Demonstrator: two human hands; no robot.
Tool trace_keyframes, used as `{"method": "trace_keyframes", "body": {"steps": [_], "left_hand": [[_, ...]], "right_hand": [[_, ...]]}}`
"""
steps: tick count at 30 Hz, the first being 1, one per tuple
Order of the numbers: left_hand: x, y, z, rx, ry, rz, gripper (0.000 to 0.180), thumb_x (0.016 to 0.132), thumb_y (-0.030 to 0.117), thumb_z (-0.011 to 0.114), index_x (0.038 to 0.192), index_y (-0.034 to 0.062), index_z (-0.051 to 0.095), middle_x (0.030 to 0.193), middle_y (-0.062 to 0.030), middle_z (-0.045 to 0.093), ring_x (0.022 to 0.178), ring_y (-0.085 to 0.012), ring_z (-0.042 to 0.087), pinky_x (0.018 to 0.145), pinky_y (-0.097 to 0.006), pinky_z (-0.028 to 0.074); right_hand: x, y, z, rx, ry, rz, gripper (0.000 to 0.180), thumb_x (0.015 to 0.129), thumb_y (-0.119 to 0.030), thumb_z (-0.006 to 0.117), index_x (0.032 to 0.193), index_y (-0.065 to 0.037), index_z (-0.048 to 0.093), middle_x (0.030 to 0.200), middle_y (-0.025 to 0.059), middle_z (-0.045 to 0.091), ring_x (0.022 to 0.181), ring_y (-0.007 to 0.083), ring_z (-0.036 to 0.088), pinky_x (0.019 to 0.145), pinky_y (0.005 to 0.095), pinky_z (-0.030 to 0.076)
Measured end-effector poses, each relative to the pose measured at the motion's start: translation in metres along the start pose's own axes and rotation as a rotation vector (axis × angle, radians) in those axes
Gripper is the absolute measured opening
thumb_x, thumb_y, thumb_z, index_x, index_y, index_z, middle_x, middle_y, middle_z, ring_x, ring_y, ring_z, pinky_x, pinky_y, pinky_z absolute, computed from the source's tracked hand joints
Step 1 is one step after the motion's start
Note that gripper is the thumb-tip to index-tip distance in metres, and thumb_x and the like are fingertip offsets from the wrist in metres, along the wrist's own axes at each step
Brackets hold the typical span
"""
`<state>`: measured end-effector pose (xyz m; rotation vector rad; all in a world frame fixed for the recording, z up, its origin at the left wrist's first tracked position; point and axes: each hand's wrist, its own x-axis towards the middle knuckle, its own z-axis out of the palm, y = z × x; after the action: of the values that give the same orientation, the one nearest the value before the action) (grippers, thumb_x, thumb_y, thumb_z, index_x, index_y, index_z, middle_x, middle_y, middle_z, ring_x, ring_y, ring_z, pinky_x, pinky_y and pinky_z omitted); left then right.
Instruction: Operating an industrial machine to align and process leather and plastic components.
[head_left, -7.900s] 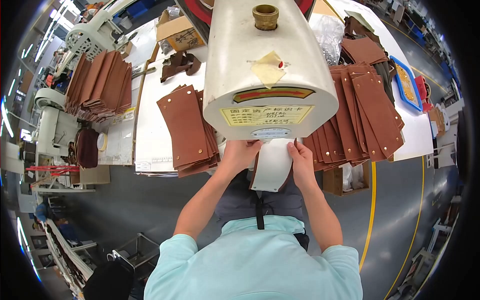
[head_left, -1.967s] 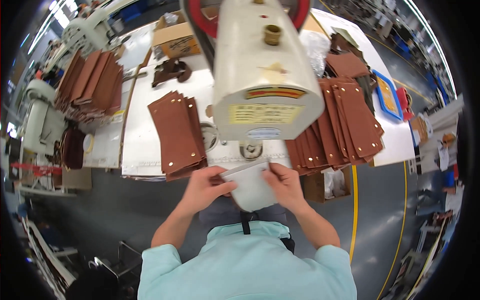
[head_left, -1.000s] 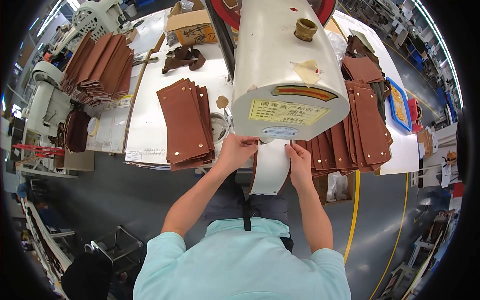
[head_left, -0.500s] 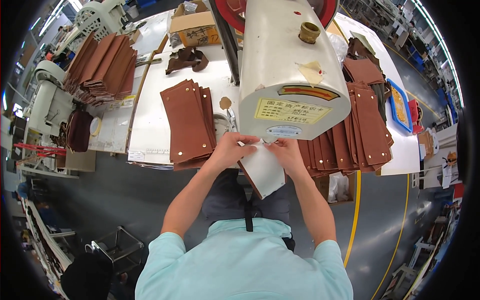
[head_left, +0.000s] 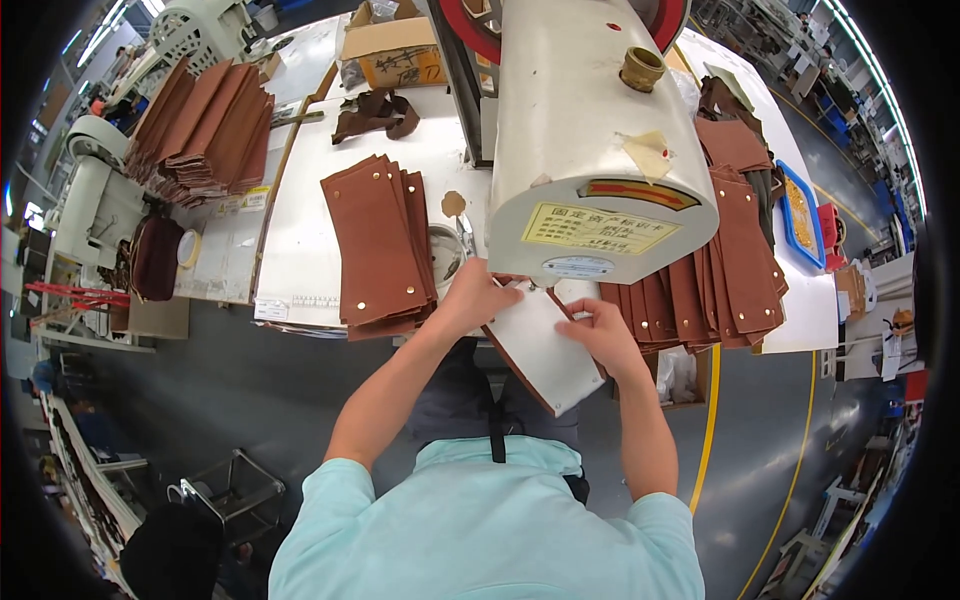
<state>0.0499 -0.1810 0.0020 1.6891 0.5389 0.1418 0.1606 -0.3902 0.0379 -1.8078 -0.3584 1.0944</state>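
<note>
A flat brown panel (head_left: 545,350), white underside up, sticks out toward me from beneath the head of a cream-coloured press machine (head_left: 600,130). My left hand (head_left: 476,302) is closed on the panel's far left edge, close under the machine head. Along the right edge, my right hand (head_left: 606,335) pinches the panel between thumb and fingers. The panel's far end is partly hidden by the machine head. Left of the machine lies a stack of brown panels (head_left: 375,240) with metal snaps at their corners. More snapped panels (head_left: 735,270) fan out to the right.
Tall piles of brown pieces (head_left: 205,130) stand on the table at far left. A dark strap (head_left: 375,117) and a cardboard box (head_left: 395,55) lie behind. A blue tray (head_left: 800,215) of small yellowish parts sits at the right edge. Under the table's front is a bin with plastic (head_left: 677,375).
My right hand has moved back from the machine head, down the panel's right edge. The panel's near end has swung right and toward me. My left hand stays near the machine head.
</note>
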Motion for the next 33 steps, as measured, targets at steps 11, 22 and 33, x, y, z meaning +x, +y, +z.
{"method": "trace_keyframes", "body": {"steps": [11,22,33], "left_hand": [[-0.027,0.023,-0.007,-0.083,0.067,-0.126,0.036,0.079,0.004,0.070,0.115,-0.0009,0.069,0.091,-0.0081,0.067,0.065,-0.0107,0.059,0.056,-0.027,0.049],[-0.096,0.021,-0.069,0.178,-0.250,-0.085,0.049,0.082,0.011,0.074,0.128,0.0030,0.062,0.099,-0.0131,0.072,0.083,-0.0182,0.066,0.078,-0.034,0.053],[-0.016,0.026,-0.001,0.222,-0.122,0.004,0.043,0.085,0.014,0.070,0.127,0.0095,0.068,0.079,-0.0064,0.062,0.066,-0.0149,0.053,0.066,-0.030,0.048]], "right_hand": [[-0.046,0.053,-0.072,-0.066,-0.298,0.010,0.032,0.080,-0.001,0.075,0.109,0.003,0.063,0.083,0.0018,0.069,0.074,0.0082,0.064,0.063,0.0242,0.050],[0.043,-0.006,0.011,0.209,0.065,-0.357,0.031,0.085,0.003,0.071,0.115,0.006,0.066,0.105,0.0105,0.071,0.089,0.0165,0.068,0.076,0.0276,0.055],[0.063,-0.009,0.012,-0.058,0.112,-0.338,0.035,0.079,0.002,0.076,0.114,0.002,0.069,0.102,0.0097,0.072,0.091,0.0175,0.067,0.079,0.0321,0.055]]}}
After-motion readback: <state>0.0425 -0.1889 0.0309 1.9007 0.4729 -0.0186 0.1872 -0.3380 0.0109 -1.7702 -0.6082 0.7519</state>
